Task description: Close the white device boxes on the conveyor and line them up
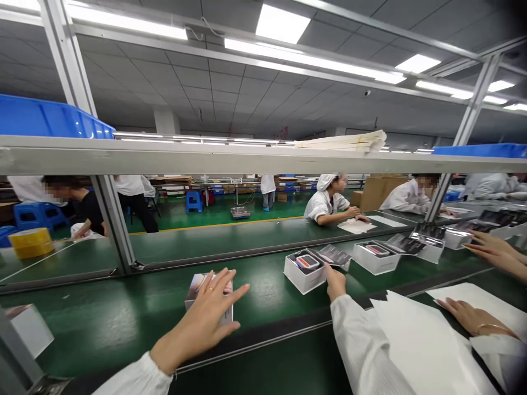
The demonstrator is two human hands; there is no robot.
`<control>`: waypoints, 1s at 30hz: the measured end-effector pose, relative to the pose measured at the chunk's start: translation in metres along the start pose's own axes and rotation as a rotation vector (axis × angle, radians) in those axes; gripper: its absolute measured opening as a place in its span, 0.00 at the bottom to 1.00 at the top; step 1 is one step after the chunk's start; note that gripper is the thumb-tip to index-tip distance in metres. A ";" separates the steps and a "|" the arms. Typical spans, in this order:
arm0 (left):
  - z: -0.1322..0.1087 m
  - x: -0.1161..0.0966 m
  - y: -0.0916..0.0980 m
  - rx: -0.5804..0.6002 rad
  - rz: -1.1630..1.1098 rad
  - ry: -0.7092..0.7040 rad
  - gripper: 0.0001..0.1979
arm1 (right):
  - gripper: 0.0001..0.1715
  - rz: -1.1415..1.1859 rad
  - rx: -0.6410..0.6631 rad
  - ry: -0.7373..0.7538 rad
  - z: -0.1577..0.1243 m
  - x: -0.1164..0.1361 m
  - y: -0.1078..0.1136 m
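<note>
My left hand [206, 315] is open, fingers spread, over a closed printed box [197, 282] on the green conveyor belt [135, 307]. The hand hides much of the box, so I cannot tell whether they touch. My right hand [336, 281] is at the near right corner of an open white box [303, 278], with the index finger against its edge and the other fingers curled, partly hidden. A smartwatch [308, 261] with a light case and an orange rim lies face up in that box. Its dark printed lid [332, 256] is folded out to the right.
Another open watch box [375, 258] follows on the right, with more beyond. A co-worker's hand [473, 317] rests on white sheets [424, 340] at my right. A metal post [113, 219] and an overhead shelf [255, 156] frame the belt. A white box [31, 332] stands far left.
</note>
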State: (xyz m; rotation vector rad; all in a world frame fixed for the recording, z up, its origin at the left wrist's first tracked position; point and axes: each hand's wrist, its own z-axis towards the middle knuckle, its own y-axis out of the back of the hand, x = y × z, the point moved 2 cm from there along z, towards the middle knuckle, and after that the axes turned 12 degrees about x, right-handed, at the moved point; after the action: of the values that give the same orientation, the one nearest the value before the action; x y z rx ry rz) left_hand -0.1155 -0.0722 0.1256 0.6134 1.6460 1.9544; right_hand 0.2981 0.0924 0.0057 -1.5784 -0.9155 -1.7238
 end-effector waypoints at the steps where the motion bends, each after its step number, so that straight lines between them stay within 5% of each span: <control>1: 0.000 -0.007 0.000 0.001 -0.008 -0.015 0.39 | 0.37 0.025 0.026 -0.017 0.009 0.001 0.000; 4: 0.003 -0.021 -0.004 0.033 -0.060 -0.038 0.36 | 0.33 0.089 0.083 -0.065 0.015 0.000 -0.004; 8: 0.017 -0.035 -0.014 0.090 -0.132 -0.062 0.33 | 0.30 0.078 0.107 -0.001 -0.013 -0.012 -0.004; 12: 0.050 -0.052 -0.025 -0.021 -0.143 -0.071 0.39 | 0.32 -0.266 0.116 0.268 -0.057 -0.015 -0.003; 16: 0.106 -0.060 -0.041 -0.185 -0.099 -0.038 0.45 | 0.30 -0.620 0.273 0.522 -0.089 -0.010 -0.013; 21: 0.161 -0.034 -0.090 0.032 -0.494 0.133 0.45 | 0.29 -0.598 0.464 0.483 -0.101 -0.008 -0.028; 26: 0.150 -0.016 -0.131 0.018 -0.635 0.181 0.45 | 0.35 -0.266 0.580 0.374 -0.099 -0.009 -0.044; 30: 0.122 -0.012 -0.119 0.006 -0.629 0.134 0.46 | 0.38 -0.127 0.541 0.224 -0.088 -0.010 -0.053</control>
State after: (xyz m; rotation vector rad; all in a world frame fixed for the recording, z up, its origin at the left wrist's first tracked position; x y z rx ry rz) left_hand -0.0184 0.0289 0.0276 -0.0502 1.6605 1.5445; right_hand 0.2055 0.0500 -0.0121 -0.9742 -1.2556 -1.5223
